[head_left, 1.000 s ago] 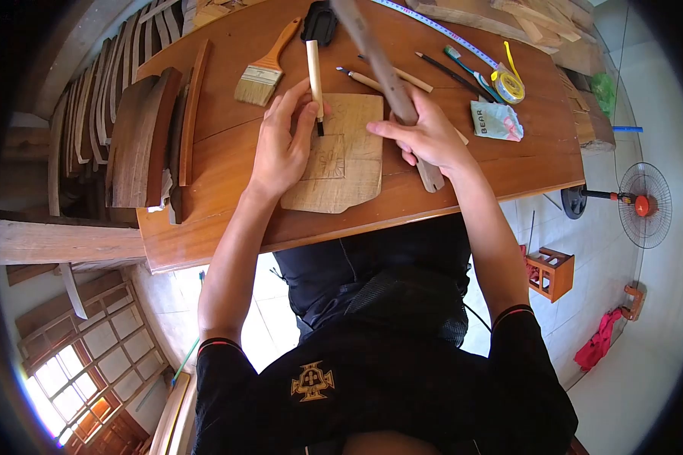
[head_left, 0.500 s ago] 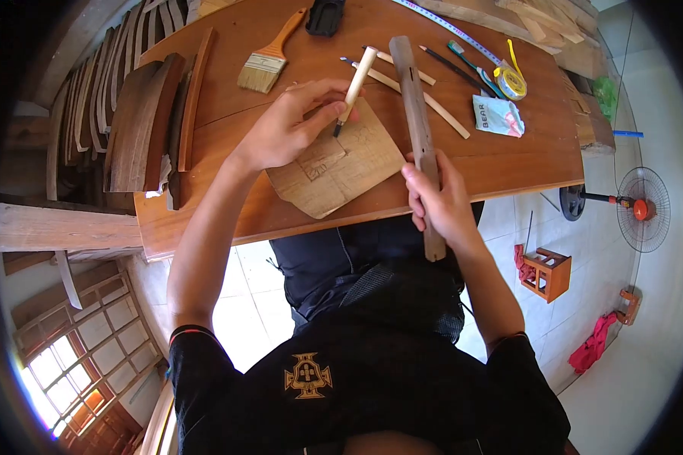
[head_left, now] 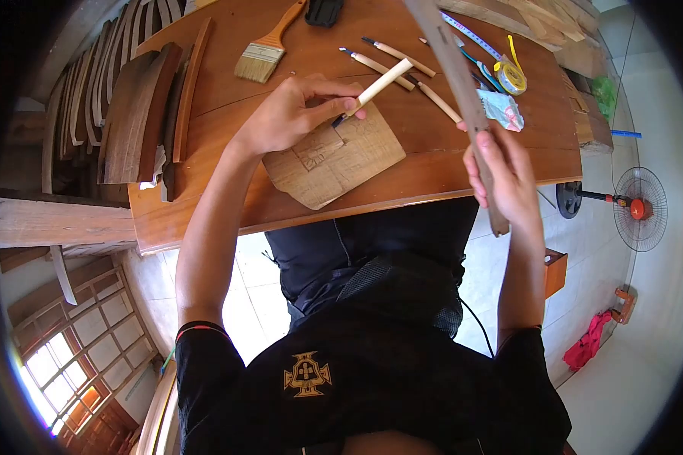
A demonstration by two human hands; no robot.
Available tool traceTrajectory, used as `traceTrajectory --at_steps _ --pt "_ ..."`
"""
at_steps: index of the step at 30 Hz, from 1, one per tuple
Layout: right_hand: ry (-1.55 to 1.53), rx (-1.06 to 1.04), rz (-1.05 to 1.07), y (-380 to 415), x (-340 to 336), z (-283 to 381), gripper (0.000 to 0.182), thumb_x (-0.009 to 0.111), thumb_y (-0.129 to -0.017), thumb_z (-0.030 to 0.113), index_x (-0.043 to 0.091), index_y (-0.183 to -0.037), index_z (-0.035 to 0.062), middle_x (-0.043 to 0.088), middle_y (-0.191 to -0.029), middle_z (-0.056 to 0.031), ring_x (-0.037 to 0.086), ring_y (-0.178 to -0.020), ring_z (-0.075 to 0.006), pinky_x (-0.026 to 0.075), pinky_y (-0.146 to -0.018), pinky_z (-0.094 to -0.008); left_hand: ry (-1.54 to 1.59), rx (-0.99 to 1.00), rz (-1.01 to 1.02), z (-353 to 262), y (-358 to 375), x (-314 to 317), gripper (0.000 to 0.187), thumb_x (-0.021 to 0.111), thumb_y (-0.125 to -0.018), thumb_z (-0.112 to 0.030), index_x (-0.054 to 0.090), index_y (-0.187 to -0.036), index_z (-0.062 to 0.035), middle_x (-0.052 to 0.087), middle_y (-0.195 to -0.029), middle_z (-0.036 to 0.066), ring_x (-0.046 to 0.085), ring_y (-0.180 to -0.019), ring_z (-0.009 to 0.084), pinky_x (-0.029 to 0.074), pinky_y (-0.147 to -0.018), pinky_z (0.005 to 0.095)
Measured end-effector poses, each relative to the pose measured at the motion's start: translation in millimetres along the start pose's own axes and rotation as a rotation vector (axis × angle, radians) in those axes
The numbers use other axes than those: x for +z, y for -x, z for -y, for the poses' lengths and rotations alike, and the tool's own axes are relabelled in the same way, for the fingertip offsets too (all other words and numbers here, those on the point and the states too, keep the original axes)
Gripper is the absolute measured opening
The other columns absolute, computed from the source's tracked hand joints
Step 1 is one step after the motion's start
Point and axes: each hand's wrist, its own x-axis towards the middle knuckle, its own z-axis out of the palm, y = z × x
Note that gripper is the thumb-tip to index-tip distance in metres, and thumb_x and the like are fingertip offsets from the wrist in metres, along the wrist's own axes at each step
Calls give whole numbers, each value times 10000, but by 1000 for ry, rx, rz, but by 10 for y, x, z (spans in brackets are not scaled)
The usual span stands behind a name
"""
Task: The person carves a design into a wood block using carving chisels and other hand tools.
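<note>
My left hand is closed around a carving chisel with a pale wooden handle. The chisel leans to the right, its dark tip down at the wooden board. Carved lines and a small recessed patch show on the board, which lies flat near the table's front edge. In my right hand is a long, weathered wooden bar, gripped near its lower end and raised right of the board. Beyond the board lie several more carving chisels with wooden handles.
On the table are a paintbrush, a black object, a yellow tape measure and a small packet. Wooden slats stand at left, with more timber at the back. A fan stands at right.
My right hand has swung the wooden bar rightward and up, away from the board. The chisel in my left hand now tilts further to the right.
</note>
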Motion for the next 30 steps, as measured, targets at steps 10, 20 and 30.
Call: traceTrajectory --at_steps 10,20,30 --pt "142 26 23 116 -282 44 377 464 -1118 313 599 -1270 -3 477 -679 21 415 -445 -29 342 -388 -217 -149 -29 -59 -101 18 60 209 686 -1009 -264 822 -1095 -131 660 -817 30 498 -787 147 418 -723 318" --pt "192 100 139 153 -288 -62 404 456 -1123 313 590 -1334 -4 464 -685 19 420 -446 -29 357 -392 -217 -193 -20 -90 -103 27 84 211 699 -1001 -300 827 -1072 -149 595 -777 13 460 -746 146 384 -675 322" --pt "56 29 -38 185 -237 -24 393 469 -1120 299 589 -1337 -7 486 -711 12 420 -459 -31 356 -396 -213 -212 -16 -86 -103 26 83 209 726 -981 -318 828 -1054 -150 558 -773 -9 428 -720 118 370 -643 305"
